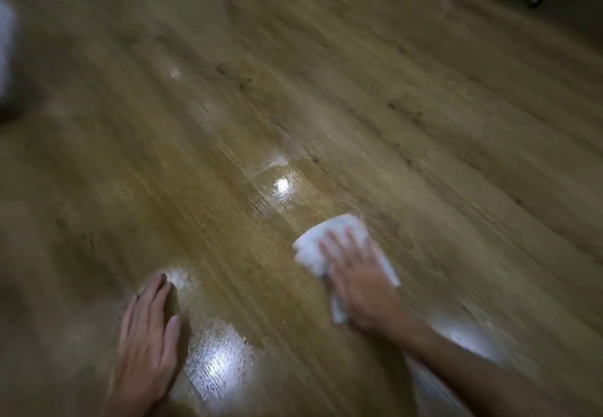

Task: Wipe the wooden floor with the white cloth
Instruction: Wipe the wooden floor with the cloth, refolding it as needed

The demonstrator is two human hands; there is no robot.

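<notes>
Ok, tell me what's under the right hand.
The white cloth lies under the right hand, flat on the wooden floor. The floor beneath the cloth is hidden.

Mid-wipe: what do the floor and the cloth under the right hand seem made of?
The floor: wood-look planks, grain and board seams showing, glossy finish with bright light glare; real wood or laminate, cannot tell. The white cloth: soft folded fabric, matte, creased under the right hand; weave too blurred to name.

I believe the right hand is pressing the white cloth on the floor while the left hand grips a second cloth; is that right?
Not quite: the head view shows the left hand empty, flat on the floor. The right hand presses the white cloth.
</notes>
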